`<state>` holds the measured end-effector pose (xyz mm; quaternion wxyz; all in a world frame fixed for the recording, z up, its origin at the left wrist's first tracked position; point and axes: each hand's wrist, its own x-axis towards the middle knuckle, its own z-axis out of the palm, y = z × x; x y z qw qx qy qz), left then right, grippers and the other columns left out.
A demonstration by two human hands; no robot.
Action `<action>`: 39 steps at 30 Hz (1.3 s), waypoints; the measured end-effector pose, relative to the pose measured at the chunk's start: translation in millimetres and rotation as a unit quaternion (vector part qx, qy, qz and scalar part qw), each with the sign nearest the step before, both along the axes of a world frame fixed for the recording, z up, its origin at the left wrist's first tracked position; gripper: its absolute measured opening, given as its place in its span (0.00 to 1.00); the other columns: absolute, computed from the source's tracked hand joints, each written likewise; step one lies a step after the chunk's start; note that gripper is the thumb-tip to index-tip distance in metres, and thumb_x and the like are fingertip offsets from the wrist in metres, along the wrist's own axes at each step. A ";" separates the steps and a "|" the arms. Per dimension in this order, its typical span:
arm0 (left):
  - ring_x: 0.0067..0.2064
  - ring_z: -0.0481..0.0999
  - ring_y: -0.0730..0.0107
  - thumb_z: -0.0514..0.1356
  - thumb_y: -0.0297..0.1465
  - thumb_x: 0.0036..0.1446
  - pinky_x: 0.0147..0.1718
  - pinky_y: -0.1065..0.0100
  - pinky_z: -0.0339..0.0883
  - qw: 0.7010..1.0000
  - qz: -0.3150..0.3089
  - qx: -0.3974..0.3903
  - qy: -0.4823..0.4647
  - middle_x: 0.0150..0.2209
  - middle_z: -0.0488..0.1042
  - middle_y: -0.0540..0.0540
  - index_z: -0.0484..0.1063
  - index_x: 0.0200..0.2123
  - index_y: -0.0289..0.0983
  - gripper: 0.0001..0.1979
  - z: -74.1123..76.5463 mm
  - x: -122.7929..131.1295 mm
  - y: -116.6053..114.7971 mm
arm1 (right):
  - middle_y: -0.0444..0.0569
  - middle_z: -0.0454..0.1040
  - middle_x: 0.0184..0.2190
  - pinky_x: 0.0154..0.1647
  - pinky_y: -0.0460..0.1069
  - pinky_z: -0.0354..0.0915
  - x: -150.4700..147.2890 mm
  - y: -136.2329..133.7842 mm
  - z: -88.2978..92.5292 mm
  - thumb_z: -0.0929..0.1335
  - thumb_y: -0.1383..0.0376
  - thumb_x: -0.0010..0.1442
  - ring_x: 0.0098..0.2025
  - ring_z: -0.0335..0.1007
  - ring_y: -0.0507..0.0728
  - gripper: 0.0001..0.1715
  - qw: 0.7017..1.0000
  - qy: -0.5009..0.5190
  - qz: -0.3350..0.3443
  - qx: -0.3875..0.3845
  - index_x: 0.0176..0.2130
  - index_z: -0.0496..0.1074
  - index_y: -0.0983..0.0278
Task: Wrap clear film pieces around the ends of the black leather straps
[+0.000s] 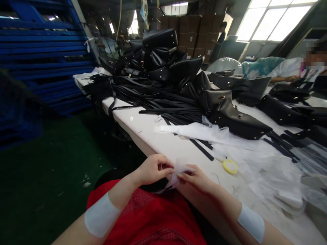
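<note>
Between my hands is a piece of thin, translucent white wrapping (178,170), held over my lap at the table's near edge. My left hand (156,169) pinches its left side between thumb and fingertips. On the other side, my right hand (194,177) grips it with thumb and fingers closed. Part of the wrapping hangs below the hands toward a dark item that I cannot make out. Beyond my hands, a long strip of white wrapping (189,130) lies on the white table (143,131), with a yellow ring (230,166) to the right.
Black straps (153,98) lie in a bundle beneath piled black leather bags (159,41). Loose clear-white plastic (270,180) covers the table's right side. Blue pallets (46,51) stand at left above the green floor (58,190). A person (314,64) sits across the table.
</note>
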<state>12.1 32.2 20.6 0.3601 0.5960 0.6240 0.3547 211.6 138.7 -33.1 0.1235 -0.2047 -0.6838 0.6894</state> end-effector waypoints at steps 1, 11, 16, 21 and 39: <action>0.27 0.71 0.73 0.65 0.34 0.53 0.27 0.73 0.63 1.000 0.001 0.011 -0.002 0.29 0.77 0.46 0.81 0.34 0.35 0.09 -0.3 3.0 0.1 | 0.45 0.72 0.23 0.29 0.46 0.63 0.1 0.3 0.1 0.72 0.50 0.55 0.26 0.66 0.52 0.22 1.000 -0.003 0.000 0.007 0.27 0.73 0.66; 0.27 0.73 0.71 0.66 0.34 0.51 0.27 0.73 0.65 0.997 0.048 0.013 -0.065 0.25 0.77 0.47 0.79 0.27 0.34 0.09 -13.7 11.1 2.7 | 0.45 0.72 0.23 0.30 0.47 0.63 0.7 -2.2 2.8 0.72 0.49 0.55 0.26 0.67 0.52 0.22 0.999 -0.044 0.002 -0.016 0.29 0.72 0.66; 0.27 0.73 0.71 0.67 0.34 0.50 0.27 0.73 0.65 0.994 0.081 0.013 -0.075 0.25 0.77 0.47 0.78 0.25 0.34 0.08 -17.9 14.7 1.0 | 0.44 0.72 0.23 0.30 0.47 0.63 0.4 -3.1 3.8 0.72 0.49 0.55 0.26 0.66 0.51 0.22 0.999 -0.045 0.000 -0.020 0.30 0.73 0.66; 0.28 0.73 0.70 0.67 0.34 0.49 0.27 0.72 0.65 0.993 0.091 0.006 -0.080 0.25 0.77 0.46 0.77 0.24 0.33 0.09 -24.2 17.4 1.1 | 0.44 0.72 0.23 0.30 0.46 0.62 0.9 -1.4 -1.8 0.72 0.50 0.55 0.26 0.65 0.51 0.21 0.999 -0.044 0.010 -0.020 0.29 0.72 0.66; 0.23 0.61 0.76 0.69 0.41 0.44 0.22 0.73 0.54 0.984 0.126 0.000 -0.128 0.19 0.65 0.53 0.67 0.19 0.34 0.19 -17.1 27.1 9.1 | 0.46 0.74 0.26 0.32 0.47 0.66 2.0 -0.4 0.6 0.71 0.53 0.58 0.29 0.70 0.53 0.17 0.997 -0.027 0.026 0.073 0.31 0.74 0.65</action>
